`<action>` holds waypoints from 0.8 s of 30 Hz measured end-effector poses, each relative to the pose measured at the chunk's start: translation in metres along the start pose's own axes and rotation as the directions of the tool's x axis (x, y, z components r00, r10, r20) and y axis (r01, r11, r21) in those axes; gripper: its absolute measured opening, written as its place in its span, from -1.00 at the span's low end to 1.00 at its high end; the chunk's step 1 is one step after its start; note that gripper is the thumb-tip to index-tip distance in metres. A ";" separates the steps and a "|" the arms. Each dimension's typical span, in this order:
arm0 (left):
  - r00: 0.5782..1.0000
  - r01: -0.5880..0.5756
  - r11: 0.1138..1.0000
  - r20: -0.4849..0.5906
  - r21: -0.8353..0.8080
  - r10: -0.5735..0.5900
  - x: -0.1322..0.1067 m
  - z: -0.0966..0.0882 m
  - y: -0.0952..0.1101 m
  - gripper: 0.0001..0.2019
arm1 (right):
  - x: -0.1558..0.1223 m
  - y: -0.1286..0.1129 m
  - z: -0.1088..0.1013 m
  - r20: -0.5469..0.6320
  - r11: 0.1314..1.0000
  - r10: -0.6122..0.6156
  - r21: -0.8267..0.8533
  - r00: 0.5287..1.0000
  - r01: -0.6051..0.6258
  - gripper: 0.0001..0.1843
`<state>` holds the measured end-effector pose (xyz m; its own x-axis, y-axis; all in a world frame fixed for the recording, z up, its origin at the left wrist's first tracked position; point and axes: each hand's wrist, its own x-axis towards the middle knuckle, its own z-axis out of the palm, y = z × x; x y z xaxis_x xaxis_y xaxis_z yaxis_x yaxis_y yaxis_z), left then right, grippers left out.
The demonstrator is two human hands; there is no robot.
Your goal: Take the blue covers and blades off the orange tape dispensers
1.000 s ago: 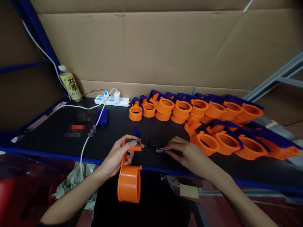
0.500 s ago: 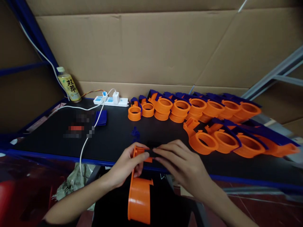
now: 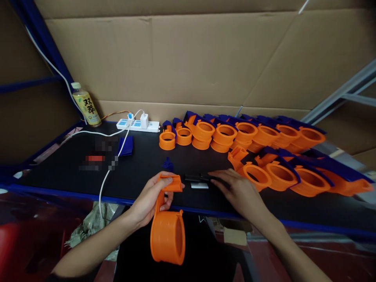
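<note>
My left hand (image 3: 151,197) is closed around the handle end of an orange plastic tape dispenser body (image 3: 168,237), thumb on top. Its round ring hangs below, in front of the table's edge. My right hand (image 3: 237,190) grips the right end of a slim black tool (image 3: 195,178) at the table top; its exact kind I cannot make out. Just below the tool shows a small flat pale strip (image 3: 199,185). Beyond my left hand lie small dark blue plastic pieces (image 3: 168,163).
Orange and blue tape dispensers (image 3: 225,133) stand in rows along the back and right of the black table (image 3: 141,168). At the left are a white power strip (image 3: 138,125), a trailing white cable (image 3: 105,176), blue flat pieces (image 3: 126,145) and a yellow-labelled bottle (image 3: 86,105).
My right hand has drawn away from the dispenser to the table top with the black tool. My left hand has tilted the dispenser, so its ring's opening shows more.
</note>
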<state>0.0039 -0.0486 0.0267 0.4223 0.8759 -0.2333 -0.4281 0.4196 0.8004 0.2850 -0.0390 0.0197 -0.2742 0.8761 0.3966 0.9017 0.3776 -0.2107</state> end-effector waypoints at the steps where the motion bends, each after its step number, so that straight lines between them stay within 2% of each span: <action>1: 1.000 0.001 1.000 -0.002 -0.004 -0.001 0.000 0.000 0.000 -0.72 | 0.000 -0.001 0.000 -0.003 1.000 0.006 0.012 1.000 -0.006 -0.70; 4: 1.000 -0.019 0.999 -0.009 -0.028 0.019 0.002 0.000 0.000 -0.74 | -0.004 -0.006 -0.007 -0.058 0.998 0.040 0.045 0.998 -0.037 -0.69; 7: 0.997 -0.078 0.993 -0.031 -0.090 0.076 0.002 0.004 -0.003 -0.72 | -0.016 -0.028 -0.023 -0.078 0.983 0.059 0.176 0.995 -0.044 -0.68; 10: 0.984 -0.172 0.971 -0.084 -0.167 0.160 0.000 0.011 -0.008 -0.66 | -0.034 -0.065 -0.042 0.088 0.931 -0.015 0.364 0.996 -0.018 -0.46; 13: 0.970 -0.236 0.950 -0.101 -0.204 0.219 -0.004 0.018 -0.013 -0.65 | -0.045 -0.100 -0.056 0.286 0.908 -0.085 0.416 0.955 -0.044 -0.13; 15: 0.973 -0.230 0.949 -0.084 -0.215 0.217 -0.006 0.021 -0.016 -0.67 | -0.046 -0.112 -0.061 0.353 0.911 -0.055 0.400 0.934 -0.098 -0.13; 17: 0.975 -0.222 0.950 -0.054 -0.218 0.215 -0.008 0.022 -0.017 -0.70 | -0.045 -0.115 -0.062 0.385 0.902 -0.020 0.406 0.923 -0.150 -0.20; 20: 0.972 -0.228 0.954 0.009 -0.195 0.234 -0.009 0.021 -0.017 -0.71 | -0.045 -0.109 -0.061 0.418 0.880 -0.018 0.437 0.908 -0.184 -0.19; 24: 0.973 -0.209 0.968 0.075 -0.138 0.220 -0.009 0.017 -0.016 -0.65 | -0.048 -0.101 -0.058 0.398 0.879 -0.005 0.439 0.917 -0.186 -0.21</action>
<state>0.0210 -0.0671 0.0255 0.3761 0.9265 -0.0095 -0.6132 0.2566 0.7471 0.2264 -0.1367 0.0740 -0.3893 0.9211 0.0089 0.6966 0.3007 -0.6514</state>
